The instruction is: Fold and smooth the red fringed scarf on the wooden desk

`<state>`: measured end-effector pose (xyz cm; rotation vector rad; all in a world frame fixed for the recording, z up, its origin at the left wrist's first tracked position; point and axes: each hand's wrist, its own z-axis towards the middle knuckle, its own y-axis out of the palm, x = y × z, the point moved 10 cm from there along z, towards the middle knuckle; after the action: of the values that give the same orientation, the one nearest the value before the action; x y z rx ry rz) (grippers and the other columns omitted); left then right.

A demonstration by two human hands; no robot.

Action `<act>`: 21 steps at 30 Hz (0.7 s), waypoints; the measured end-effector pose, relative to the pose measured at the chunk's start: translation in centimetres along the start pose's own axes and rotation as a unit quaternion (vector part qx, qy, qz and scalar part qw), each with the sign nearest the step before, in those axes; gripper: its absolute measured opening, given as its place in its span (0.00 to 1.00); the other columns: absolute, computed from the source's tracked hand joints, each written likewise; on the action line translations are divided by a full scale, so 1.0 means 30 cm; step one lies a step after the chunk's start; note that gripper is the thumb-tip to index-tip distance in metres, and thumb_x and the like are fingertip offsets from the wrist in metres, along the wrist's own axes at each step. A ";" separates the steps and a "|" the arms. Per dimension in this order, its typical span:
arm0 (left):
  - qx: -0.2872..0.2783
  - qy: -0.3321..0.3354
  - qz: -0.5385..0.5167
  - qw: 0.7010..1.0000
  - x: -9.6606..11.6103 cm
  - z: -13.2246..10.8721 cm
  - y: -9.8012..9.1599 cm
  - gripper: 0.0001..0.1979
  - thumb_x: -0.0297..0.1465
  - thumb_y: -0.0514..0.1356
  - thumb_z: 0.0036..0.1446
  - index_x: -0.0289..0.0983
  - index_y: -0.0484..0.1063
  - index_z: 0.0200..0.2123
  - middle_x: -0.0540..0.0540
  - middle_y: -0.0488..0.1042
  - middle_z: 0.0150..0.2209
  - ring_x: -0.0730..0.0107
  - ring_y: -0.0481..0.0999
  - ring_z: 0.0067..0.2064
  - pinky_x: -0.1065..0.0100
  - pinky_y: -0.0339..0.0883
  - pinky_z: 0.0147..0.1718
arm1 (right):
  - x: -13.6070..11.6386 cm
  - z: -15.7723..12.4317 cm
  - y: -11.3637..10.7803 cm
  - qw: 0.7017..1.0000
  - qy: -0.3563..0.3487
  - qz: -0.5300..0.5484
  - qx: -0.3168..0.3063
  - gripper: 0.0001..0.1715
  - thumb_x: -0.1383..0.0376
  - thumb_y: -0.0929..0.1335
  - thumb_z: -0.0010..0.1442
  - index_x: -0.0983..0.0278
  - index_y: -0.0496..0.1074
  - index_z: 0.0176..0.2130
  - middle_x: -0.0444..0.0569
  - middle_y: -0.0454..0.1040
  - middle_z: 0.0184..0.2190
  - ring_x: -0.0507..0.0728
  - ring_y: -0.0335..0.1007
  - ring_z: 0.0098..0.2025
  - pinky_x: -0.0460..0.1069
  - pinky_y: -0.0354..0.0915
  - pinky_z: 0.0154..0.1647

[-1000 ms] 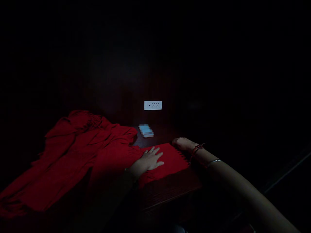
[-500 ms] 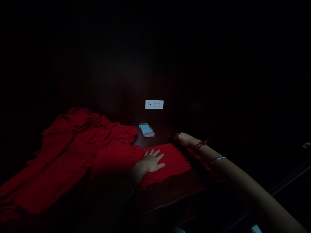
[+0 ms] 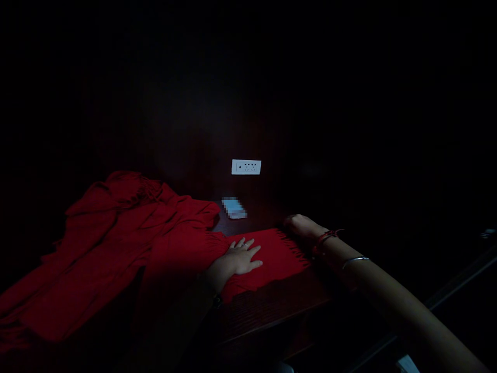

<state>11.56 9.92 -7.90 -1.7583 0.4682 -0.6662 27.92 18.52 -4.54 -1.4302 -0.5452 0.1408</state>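
The left hand [image 3: 240,259] lies spread on red cloth [image 3: 276,254] below centre; rumpled red folds [image 3: 128,228] fill the left. The right hand [image 3: 301,224] curls near the fringe [image 3: 297,247], right of centre. A white socket [image 3: 246,167] shows near mid-frame.

We see matt red cloth [image 3: 116,248], deeply creased at left and smoother at right, where its edge ends in a stringy fringe [image 3: 294,248]. Beneath it we note a tabletop [image 3: 267,311] of dark, wood-like material with fine grain lines and a faint sheen. The socket plate [image 3: 246,167] resembles smooth white plastic. We distinguish 2 shiny metal ornaments, a bangle [image 3: 356,259] and a ring [image 3: 244,245]; the red bracelet [image 3: 328,236] appears corded.
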 end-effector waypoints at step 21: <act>0.001 0.003 -0.004 1.000 -0.001 -0.003 -0.001 0.32 0.50 0.42 0.53 0.43 0.45 0.58 0.45 0.40 0.61 0.53 0.38 0.60 0.50 0.38 0.54 | -0.080 -0.067 0.022 0.998 -0.020 0.062 0.021 0.12 0.71 0.60 0.53 0.65 0.69 0.35 0.50 0.70 0.36 0.52 0.66 0.36 0.43 0.58 0.35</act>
<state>11.49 9.89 -7.85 -1.7578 0.4644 -0.6765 26.84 15.83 -5.91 -1.4223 -0.4836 0.2776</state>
